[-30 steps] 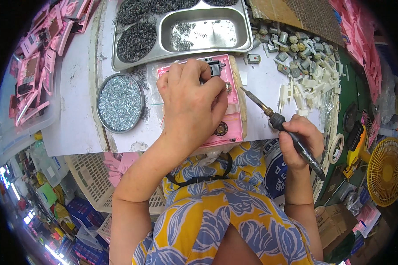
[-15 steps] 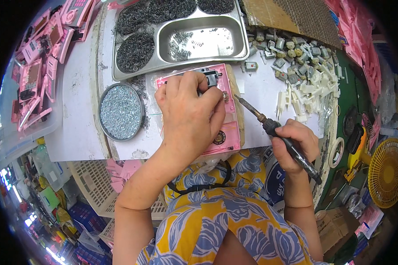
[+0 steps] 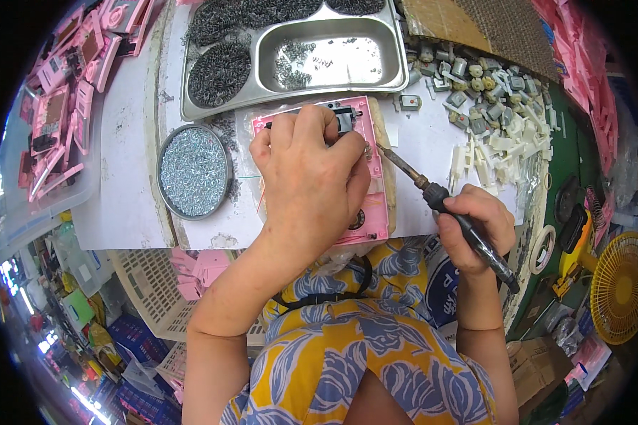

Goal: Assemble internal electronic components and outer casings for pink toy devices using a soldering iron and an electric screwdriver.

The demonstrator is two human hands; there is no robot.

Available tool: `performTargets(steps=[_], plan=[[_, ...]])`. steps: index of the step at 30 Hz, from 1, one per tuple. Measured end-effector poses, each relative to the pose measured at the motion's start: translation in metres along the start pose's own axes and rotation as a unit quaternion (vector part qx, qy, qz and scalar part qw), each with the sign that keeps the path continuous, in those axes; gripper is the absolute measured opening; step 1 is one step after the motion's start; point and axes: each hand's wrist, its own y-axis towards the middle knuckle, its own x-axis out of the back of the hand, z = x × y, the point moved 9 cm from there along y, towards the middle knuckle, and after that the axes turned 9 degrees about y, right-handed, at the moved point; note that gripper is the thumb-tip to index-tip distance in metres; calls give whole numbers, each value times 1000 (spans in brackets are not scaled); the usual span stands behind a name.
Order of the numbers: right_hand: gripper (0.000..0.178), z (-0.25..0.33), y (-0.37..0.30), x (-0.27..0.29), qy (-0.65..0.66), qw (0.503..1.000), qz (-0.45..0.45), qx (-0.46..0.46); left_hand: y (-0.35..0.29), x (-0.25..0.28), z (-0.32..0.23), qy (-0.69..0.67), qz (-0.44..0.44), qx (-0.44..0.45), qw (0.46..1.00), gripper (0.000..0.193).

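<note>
A white worktable [image 3: 120, 177] fills the far half of the view, seen from above, in a crowded workshop. At its far edge sits a steel compartment tray [image 3: 397, 67] with dark coiled springs in its left sections. Near the left of the table stands a round tin of small silvery screws [image 3: 194, 171]. To the right lies a scatter of small grey motors and white plastic pieces [image 3: 500, 120]. Pink plastic casings [image 3: 57, 113] fill a clear bin on the far left, white lattice baskets [image 3: 149, 290] sit below the table's near edge, and a yellow fan [image 3: 620, 287] stands at the right.

A flat pink casing [image 3: 374, 202] lies in the middle of the table. The left hand [image 3: 308, 180] rests palm down on top of it, fingers curled over its far end, pressing it in place and covering most of it. The forearm rises from the lower left.

The right hand [image 3: 475, 227] is clenched around the dark handle of a soldering iron [image 3: 432, 191], just right of the casing. The iron slants up and left, its tip at the casing's right edge beside the left hand's fingers.
</note>
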Motion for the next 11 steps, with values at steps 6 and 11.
performTargets(steps=[6, 11], plan=[[22, -1, 1, 2, -2, 1000, -4, 3, -1, -1, 0, -1, 2, 1, 1000, 12], [22, -2, -1, 4, -1, 1000, -6, 2, -1, -1, 0, 3, 2, -1, 1000, 14]])
